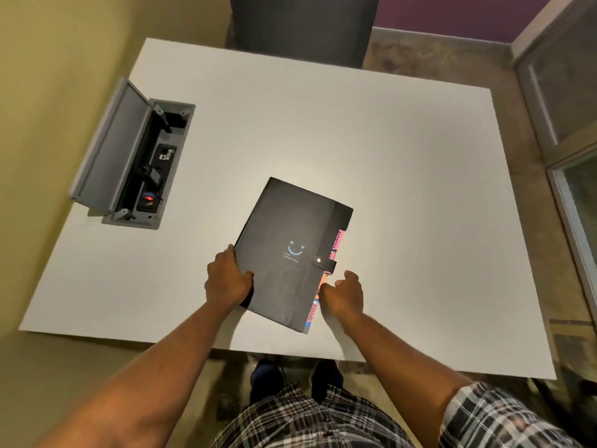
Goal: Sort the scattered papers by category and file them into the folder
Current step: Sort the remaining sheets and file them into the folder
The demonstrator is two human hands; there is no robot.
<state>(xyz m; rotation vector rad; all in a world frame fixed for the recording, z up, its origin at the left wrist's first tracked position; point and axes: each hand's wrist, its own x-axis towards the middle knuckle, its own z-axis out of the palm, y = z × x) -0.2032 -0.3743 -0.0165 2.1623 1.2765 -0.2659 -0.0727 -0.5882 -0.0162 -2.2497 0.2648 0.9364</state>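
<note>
A black folder [287, 247] with a pale blue smiley print lies closed and tilted on the white table [387, 156], its snap strap fastened at the right edge. Coloured index tabs, pink and orange, stick out along that edge. My left hand [227, 279] grips the folder's lower left edge, thumb on the cover. My right hand [344, 294] sits at the lower right edge by the tabs with curled fingers; whether it holds the folder or only touches it is unclear. No loose papers show on the table.
An open grey cable box [129, 160] with sockets is set into the table at the left. A dark chair [300, 27] stands at the far side. A yellow wall runs along the left, glass panels along the right.
</note>
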